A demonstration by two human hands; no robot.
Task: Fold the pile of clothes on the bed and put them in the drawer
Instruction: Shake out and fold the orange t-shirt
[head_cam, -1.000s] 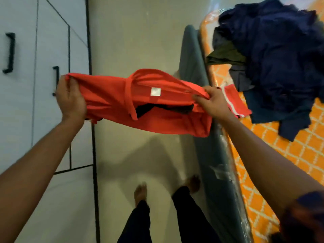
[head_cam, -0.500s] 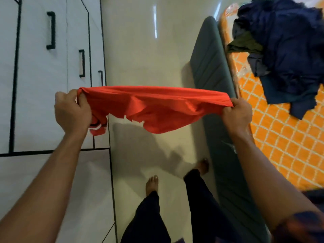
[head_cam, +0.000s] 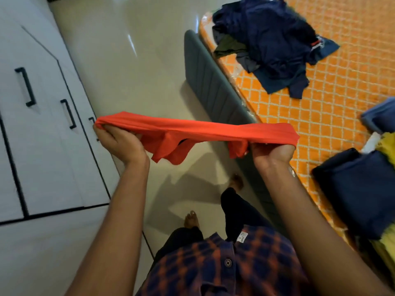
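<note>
A red garment (head_cam: 192,130) is stretched level in the air between my two hands, above the floor beside the bed. My left hand (head_cam: 119,142) grips its left end near the drawers, palm turned up. My right hand (head_cam: 270,151) grips its right end over the bed's edge. Loose folds of red cloth hang below the middle. A pile of dark blue and green clothes (head_cam: 271,43) lies unfolded on the orange bed (head_cam: 333,116) at the far side. White drawers with black handles (head_cam: 32,124) stand shut on the left.
Folded clothes, dark blue and yellow (head_cam: 361,189), are stacked on the bed's near right corner. A grey padded bed frame (head_cam: 211,88) runs along the mattress. Glossy floor lies between bed and drawers; my feet (head_cam: 192,218) stand there.
The red garment has been folded over lengthwise into a narrower band, still taut between both hands. My view has swung right and down, bringing the folded stack and my shirt into sight.
</note>
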